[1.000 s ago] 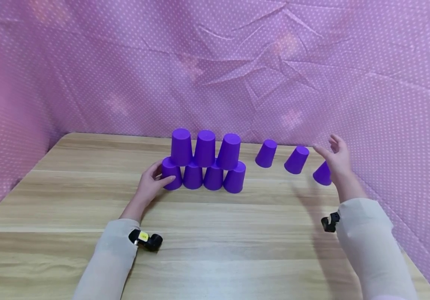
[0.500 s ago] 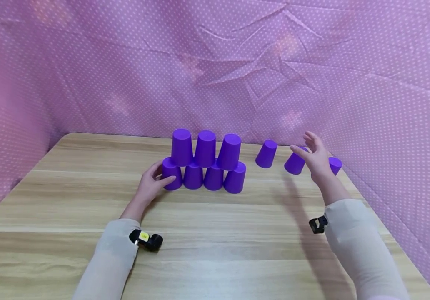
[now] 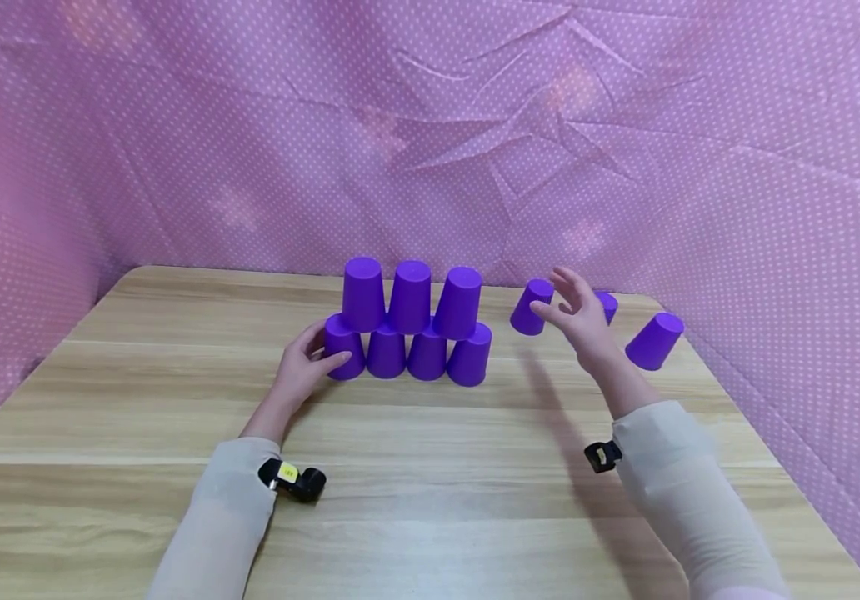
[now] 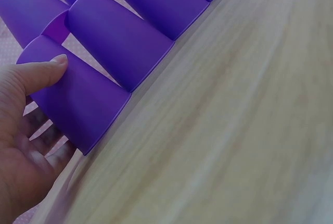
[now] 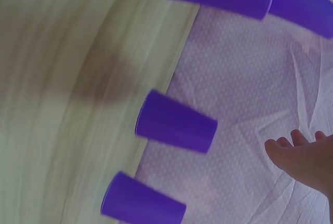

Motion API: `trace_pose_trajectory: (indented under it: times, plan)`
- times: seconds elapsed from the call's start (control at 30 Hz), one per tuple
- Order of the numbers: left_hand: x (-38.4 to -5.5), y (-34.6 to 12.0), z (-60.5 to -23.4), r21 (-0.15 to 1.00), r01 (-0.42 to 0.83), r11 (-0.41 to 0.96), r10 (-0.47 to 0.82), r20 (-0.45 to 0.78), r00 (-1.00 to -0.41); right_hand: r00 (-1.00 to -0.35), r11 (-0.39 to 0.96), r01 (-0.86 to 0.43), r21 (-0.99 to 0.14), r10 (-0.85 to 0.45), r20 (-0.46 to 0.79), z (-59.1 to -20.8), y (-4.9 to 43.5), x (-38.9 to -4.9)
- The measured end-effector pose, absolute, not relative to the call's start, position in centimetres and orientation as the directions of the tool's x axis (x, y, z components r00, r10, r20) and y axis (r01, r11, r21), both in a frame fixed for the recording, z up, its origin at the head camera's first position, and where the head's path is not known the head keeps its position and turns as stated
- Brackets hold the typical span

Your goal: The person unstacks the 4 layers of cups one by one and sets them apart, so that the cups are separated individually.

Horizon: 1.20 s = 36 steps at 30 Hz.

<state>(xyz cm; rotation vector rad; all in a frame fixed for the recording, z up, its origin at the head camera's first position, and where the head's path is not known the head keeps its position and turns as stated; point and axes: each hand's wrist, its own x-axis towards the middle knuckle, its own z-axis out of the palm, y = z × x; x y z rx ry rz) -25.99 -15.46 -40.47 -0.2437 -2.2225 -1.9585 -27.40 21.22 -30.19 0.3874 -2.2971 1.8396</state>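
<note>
Upside-down purple cups form two rows in the head view: several in the bottom row point(image 3: 469, 357) and three above point(image 3: 411, 298). My left hand point(image 3: 301, 367) holds the leftmost bottom cup point(image 3: 343, 337), its thumb point(image 4: 46, 73) across the front and its fingers at the side and behind. Further right, my right hand point(image 3: 583, 323) hovers with spread fingers beside a single upturned cup point(image 3: 529, 310). The right wrist view shows that hand point(image 5: 307, 159) apart from the cups, holding nothing.
Two more single cups stand on the right: one partly hidden point(image 3: 609, 307) behind the right hand, another point(image 3: 653, 342) near the right edge of the wooden table point(image 3: 430, 483). Pink dotted cloth point(image 3: 430, 167) encloses the back and sides.
My right hand has moved left, from the far right single cup past the middle one to the nearest one. That far cup is now fully visible. The left hand stays put.
</note>
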Motion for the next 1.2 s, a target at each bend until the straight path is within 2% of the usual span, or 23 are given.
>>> trace_pose_trajectory:
  times: [0.27,0.57,0.93,1.2]
  plan:
    - [-25.9,-15.5,-40.2,0.972,0.201,0.125,0.010,0.201,-0.979,-0.947,0.195,-0.315,-0.929,-0.131,0.294,-31.4,18.8,-27.5]
    - [-24.5,-14.9,-38.3,0.973,0.193,0.126,0.011,0.193,-0.981,-0.929,0.103,-0.346,-0.932,-0.174,0.326,-32.0,15.6,-28.0]
    - [-24.7,-14.9,-38.5,0.972,0.189,0.140,0.004,0.191,-0.982,-0.946,0.042,-0.301,-0.953,-0.141,0.293,-32.0,12.8,-28.8]
    - [-24.6,-14.8,-38.5,0.971,0.190,0.144,0.002,0.192,-0.981,-0.958,0.056,-0.268,-0.962,-0.121,0.260,-32.1,12.3,-29.0]
